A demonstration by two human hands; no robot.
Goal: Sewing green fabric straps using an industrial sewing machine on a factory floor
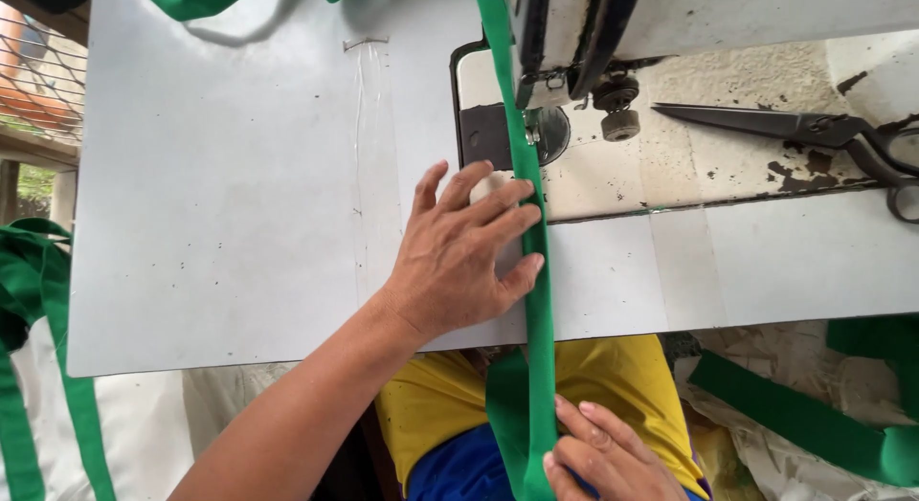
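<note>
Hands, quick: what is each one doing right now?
Left hand: open, fingers flat, pressing the green strip on the white table.
Right hand: pinching the same strip below the table edge.

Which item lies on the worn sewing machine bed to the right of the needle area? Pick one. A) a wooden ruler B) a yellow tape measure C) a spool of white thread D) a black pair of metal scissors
D: the black pair of metal scissors lies on the worn sewing machine bed, right of the long green fabric strip.

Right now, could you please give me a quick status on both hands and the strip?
Left hand flat on green strip beside the sewing machine. Right hand pinches strip below table edge. Scissors lie right, clear.
</note>
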